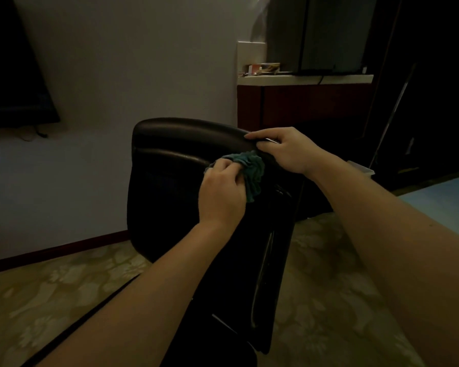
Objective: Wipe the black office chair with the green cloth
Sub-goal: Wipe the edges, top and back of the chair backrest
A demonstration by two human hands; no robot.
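The left hand (220,192) presses the bunched green cloth (251,173) just under the black office chair (170,186) backrest's top edge, gripped by the right hand (281,151); wiping looks underway, lower back seemingly left.

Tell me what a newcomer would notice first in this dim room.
The black office chair fills the centre of the view. The left hand grips a bunched green cloth against the upper backrest, while the right hand grips the backrest's top edge just to its right. A pale flowered carpet lies beneath.
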